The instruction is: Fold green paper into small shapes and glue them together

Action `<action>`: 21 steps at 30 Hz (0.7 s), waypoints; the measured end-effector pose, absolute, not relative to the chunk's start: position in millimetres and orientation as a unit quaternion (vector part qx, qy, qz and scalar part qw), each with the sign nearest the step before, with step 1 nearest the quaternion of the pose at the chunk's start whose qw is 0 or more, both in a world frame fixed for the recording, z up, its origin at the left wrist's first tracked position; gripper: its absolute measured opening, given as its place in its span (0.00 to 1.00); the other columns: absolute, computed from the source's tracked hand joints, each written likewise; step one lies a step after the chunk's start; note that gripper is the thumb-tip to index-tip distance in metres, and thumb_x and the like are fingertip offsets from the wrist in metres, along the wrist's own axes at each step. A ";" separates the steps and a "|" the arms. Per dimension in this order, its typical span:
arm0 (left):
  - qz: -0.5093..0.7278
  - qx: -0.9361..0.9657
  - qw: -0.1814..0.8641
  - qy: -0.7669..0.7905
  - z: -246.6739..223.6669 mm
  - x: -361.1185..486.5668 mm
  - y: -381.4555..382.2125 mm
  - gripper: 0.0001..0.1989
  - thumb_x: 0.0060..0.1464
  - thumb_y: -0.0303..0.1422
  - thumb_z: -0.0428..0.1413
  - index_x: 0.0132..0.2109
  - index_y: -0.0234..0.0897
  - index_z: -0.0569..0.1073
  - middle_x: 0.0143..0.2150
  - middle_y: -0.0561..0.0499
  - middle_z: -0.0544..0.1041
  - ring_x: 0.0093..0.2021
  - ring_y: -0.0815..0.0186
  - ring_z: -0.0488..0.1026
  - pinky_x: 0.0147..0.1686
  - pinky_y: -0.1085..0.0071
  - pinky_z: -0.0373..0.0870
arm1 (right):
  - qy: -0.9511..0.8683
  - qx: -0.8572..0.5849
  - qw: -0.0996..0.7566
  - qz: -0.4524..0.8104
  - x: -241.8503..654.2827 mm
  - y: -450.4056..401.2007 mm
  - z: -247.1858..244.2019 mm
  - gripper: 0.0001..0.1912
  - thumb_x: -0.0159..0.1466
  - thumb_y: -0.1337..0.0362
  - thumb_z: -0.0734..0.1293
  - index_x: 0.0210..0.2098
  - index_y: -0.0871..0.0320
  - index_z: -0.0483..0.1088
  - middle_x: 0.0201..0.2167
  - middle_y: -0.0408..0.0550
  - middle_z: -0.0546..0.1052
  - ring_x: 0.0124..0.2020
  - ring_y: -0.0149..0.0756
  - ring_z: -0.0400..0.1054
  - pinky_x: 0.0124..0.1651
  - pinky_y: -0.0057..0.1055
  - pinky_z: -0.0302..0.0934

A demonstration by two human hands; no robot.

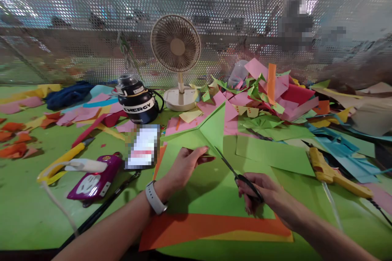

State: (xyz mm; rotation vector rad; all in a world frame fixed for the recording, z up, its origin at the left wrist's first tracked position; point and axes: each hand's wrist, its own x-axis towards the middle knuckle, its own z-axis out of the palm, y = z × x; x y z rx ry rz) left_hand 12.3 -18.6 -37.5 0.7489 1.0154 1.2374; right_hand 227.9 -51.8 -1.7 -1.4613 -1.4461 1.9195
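Observation:
My left hand (pixel 191 162), with a white watch on the wrist, pinches the lower edge of a folded light green paper (pixel 211 128). The paper stands up in a peak above green sheets. My right hand (pixel 257 191) grips black-handled scissors (pixel 228 165) by the loops. Their blades point up and left and meet the paper just right of my left fingers. Whether the blades are parted is hard to tell. Under both hands lie green sheets (pixel 202 204), with an orange sheet (pixel 180 230) below them at the front.
A fan (pixel 177 47) and a black bottle (pixel 136 104) stand at the back. Left are a phone (pixel 142 147), purple power bank (pixel 94 177) and yellow cutter (pixel 65 158). A yellow glue gun (pixel 330 171) lies right. Paper scraps (pixel 275 89) pile up behind it.

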 end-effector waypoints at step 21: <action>0.522 0.319 0.642 0.462 -33.9 13.2 -16.6 0.17 0.44 0.36 0.64 0.18 0.39 0.64 0.17 0.60 0.62 0.30 0.62 0.77 0.39 0.66 0.68 | -0.496 -0.508 0.189 0.678 229.2 -50.9 -11.7 0.26 0.52 0.42 0.70 0.24 0.59 0.64 0.13 0.37 0.67 0.15 0.23 0.59 0.21 0.23 0.53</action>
